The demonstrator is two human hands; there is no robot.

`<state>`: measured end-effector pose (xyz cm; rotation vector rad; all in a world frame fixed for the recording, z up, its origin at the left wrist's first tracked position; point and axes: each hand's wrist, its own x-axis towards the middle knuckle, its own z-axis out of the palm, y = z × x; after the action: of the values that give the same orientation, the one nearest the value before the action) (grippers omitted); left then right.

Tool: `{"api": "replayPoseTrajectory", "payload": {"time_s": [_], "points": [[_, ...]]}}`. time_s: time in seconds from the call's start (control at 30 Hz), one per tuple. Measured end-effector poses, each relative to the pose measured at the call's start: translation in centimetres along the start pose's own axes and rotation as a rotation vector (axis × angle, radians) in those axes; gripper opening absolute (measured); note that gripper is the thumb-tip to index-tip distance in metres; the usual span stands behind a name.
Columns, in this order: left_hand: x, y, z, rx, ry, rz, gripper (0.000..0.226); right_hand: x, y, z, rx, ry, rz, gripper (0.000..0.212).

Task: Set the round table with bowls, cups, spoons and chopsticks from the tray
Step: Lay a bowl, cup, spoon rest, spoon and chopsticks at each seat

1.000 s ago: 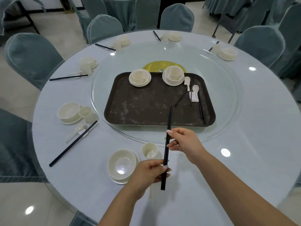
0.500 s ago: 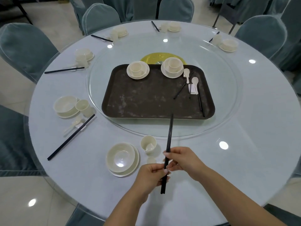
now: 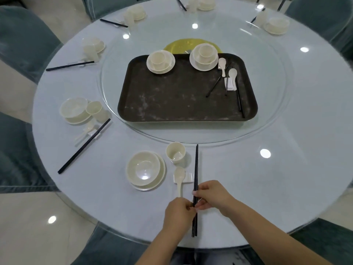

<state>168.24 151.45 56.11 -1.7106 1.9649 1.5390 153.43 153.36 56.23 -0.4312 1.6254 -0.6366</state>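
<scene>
Both hands low at the near edge of the round table [image 3: 286, 169], meeting on one pair of black chopsticks [image 3: 196, 169]. Left hand [image 3: 178, 212] curled, fingertips pinching the sticks from their left side, about two thirds of the way down their length. Right hand [image 3: 212, 196] just above and to the right of the left one, thumb and fingers closed round the same sticks, the two hands touching or nearly so at the shafts. Chopsticks side by side, running straight away from the hands toward the tray, tips well ahead of the right hand's knuckles, butt ends poking out below the left hand, close to the table's rim. Resting on the cloth or held just above it: cannot tell.

Directly ahead and left of the hands: white spoon [image 3: 180, 180], its handle end just beside the left hand's knuckles, bowl end lying on a small white rest [image 3: 188, 177], whose right edge touches or passes under the sticks. Farther ahead, a cup [image 3: 175, 153] just left of the chopstick tips. Left of the spoon, a bowl on a plate [image 3: 145, 170], near the left hand but apart from it.

Well beyond both hands, on the glass turntable [image 3: 267, 111], the dark tray [image 3: 172, 96] with two stacked bowl-and-cup sets, two spoons and loose chopsticks on its right side.
</scene>
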Motion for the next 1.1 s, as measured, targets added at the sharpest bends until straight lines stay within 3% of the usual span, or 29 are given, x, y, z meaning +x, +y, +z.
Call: {"api": "replayPoseTrajectory", "payload": {"time_s": [0.3,0.53,0.87,1.1], "points": [[-0.1,-0.7,1.3,0.207,0.075,-0.012,0.029,1.1,1.1,1.6,-0.051,0.074,0.057,0.031],[0.1,-0.8,2.1,0.233,0.148,0.016,0.017,1.2,1.1,2.1,-0.036,0.121,0.057,0.013],[0.0,-0.9,2.4,0.254,0.174,0.013,0.016,1.4,1.6,2.1,-0.065,0.163,0.049,0.022],[0.0,-0.8,2.5,0.238,0.187,0.008,0.016,1.6,1.3,2.1,-0.163,0.174,0.012,0.017]]}}
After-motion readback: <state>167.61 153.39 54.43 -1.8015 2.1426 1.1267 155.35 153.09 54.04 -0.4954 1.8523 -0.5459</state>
